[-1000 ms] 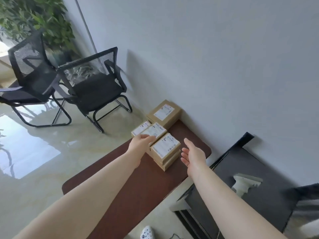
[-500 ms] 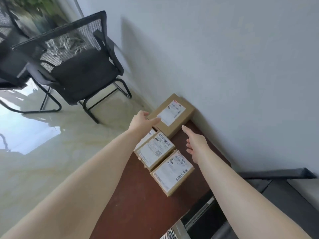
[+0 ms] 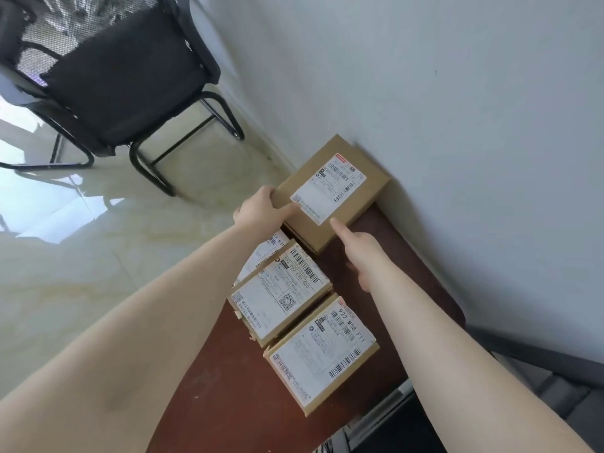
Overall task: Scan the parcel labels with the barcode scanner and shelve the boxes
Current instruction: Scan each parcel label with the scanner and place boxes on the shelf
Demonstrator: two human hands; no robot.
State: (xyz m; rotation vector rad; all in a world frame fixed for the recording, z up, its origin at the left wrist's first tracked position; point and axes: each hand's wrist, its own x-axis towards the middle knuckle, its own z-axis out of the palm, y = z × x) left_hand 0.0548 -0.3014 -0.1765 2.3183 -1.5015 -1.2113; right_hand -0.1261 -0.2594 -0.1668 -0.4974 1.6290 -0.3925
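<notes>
— Four parcels sit on the dark red tabletop (image 3: 402,256), don't they?

— Four show, yes. The far box (image 3: 333,191) lies flat in the corner by the grey wall (image 3: 457,93), label up. Nearer stand the middle box (image 3: 281,289) and the near box (image 3: 322,351), both label up, with a fourth parcel (image 3: 261,256) half hidden under the left forearm.

— And the hands?

— The left hand (image 3: 258,207) grips the far box's left edge, thumb laid across the top beside the label, the other fingers curled out of sight round the side. The right hand (image 3: 362,253) touches the box's near right edge with the thumb straight; its other fingers are hidden below, so their lie cannot be told.

— Anything else about?

— One black mesh chair (image 3: 124,76) stands on the glossy floor (image 3: 81,240), well apart from the tabletop.
</notes>
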